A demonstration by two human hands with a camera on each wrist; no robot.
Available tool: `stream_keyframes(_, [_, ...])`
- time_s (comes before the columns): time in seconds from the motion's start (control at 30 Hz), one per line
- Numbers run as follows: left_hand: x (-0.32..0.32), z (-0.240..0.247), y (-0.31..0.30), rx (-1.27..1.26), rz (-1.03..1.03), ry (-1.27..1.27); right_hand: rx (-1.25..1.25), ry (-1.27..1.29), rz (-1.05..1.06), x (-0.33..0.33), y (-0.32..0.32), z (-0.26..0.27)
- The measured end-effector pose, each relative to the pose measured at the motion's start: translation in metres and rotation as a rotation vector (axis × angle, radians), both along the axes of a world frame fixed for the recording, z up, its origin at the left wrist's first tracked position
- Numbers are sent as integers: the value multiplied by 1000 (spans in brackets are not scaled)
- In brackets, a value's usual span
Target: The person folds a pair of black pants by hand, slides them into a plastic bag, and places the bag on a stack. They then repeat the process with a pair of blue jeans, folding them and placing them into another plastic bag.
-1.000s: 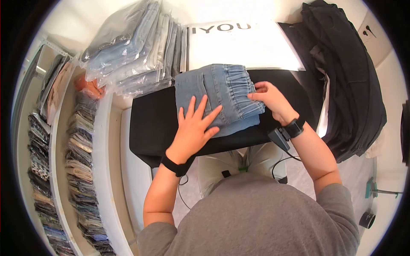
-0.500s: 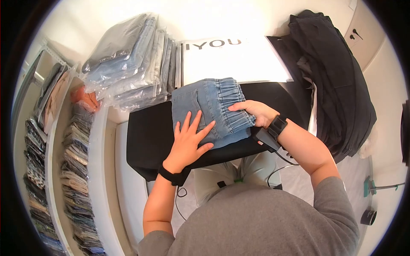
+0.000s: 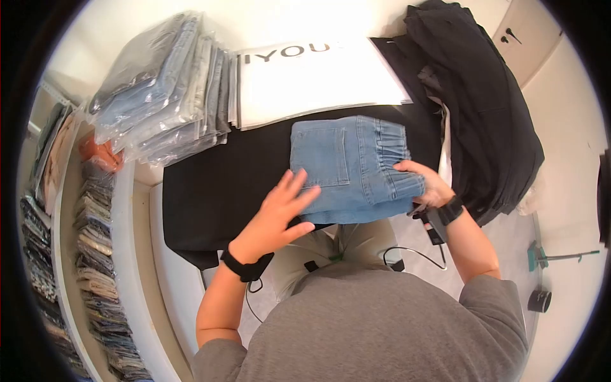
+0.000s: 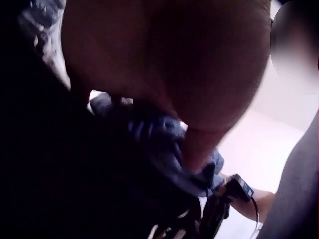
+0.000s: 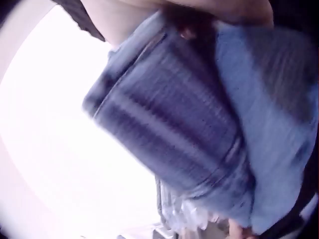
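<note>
Folded blue jeans with a gathered elastic waistband lie over the front part of the black-covered table. My right hand grips them at the waistband end, thumb on top and the other fingers underneath. At the opposite, lower left corner my left hand is spread, its fingertips overlapping the denim edge in the head view. In the right wrist view the waistband fills the middle, close under the hand. The left wrist view is dark, with the left thumb in front of the denim.
Bagged folded jeans are stacked at the back left. A pile of white printed bags lies at the back, and dark trousers are heaped on the right. Shelves of packed clothes stand on the left.
My right hand has gone from the waistband's edge to a grip around it. The jeans have shifted right across the table, and my left hand no longer lies flat on them.
</note>
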State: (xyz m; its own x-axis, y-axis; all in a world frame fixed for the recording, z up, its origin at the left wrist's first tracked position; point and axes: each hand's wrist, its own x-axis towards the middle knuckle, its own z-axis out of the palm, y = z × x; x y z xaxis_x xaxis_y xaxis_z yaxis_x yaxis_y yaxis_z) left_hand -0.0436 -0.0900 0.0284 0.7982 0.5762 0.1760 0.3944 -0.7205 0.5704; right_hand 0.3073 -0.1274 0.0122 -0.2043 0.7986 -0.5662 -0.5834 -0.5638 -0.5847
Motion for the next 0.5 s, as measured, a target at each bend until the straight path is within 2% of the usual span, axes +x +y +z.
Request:
stream_keyframes(0.03, [8, -7, -2, -50, -30, 126, -2, -3, -12, -1, -4, -1])
stream_keyframes(0.07, [12, -10, -1, 29, -12, 165, 32, -31, -29, -3, -6, 0])
stream_keyframes(0.17, [9, 1, 0, -48, -51, 150, 76, -56, -36, -8, -8, 9])
stream_keyframes(0.3, [5, 12, 10, -92, -53, 110, 52, -47, 78, 2, 3, 0])
stream_keyframes(0.37, [-3, 17, 45, -148, -218, 26, 32, -19, 117, 3, 3, -4])
stream_keyframes(0.4, [-3, 20, 60, -348, -39, -182, 88, -40, 97, 1, -1, -3])
stream_keyframes(0.43, [-2, 23, 78, -114, 75, -290, 95, -40, 97, -3, -6, -3])
stream_keyframes(0.5, [-9, 12, 122, 159, 384, -103, 301, -81, -13, -13, -16, -4])
